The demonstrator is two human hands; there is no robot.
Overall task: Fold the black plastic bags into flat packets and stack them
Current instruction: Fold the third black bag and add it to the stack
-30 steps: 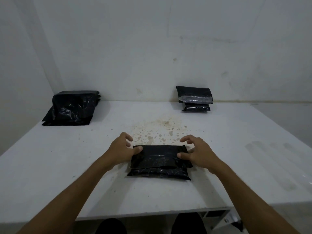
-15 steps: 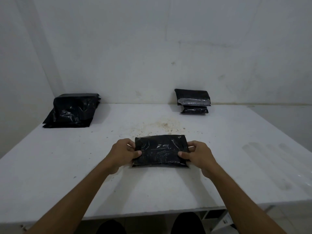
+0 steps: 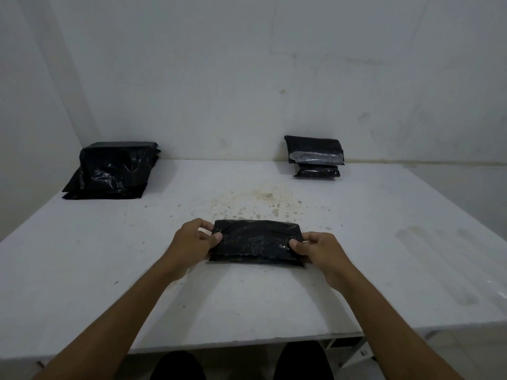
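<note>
1. A folded black bag [image 3: 256,242] lies near the middle of the white table [image 3: 384,270], towards the near edge, just in front of a patch of brownish specks [image 3: 260,201].
2. The left hand [image 3: 192,242] pinches the left end of the bag: thumb on top, fingers curled behind the edge.
3. The right hand [image 3: 319,249] pinches the right end in the same way, thumb on the top face.
4. The bag's upper layer sits slightly raised at the far side; its lower layers rest on the table at the near side.
5. A pile of unfolded black bags [image 3: 112,171] sits at the far left corner, against the wall [image 3: 247,78].
6. A stack of folded packets [image 3: 315,157] stands at the far right, against the wall, well apart from the hands. The top packet overhangs the ones beneath.
</note>
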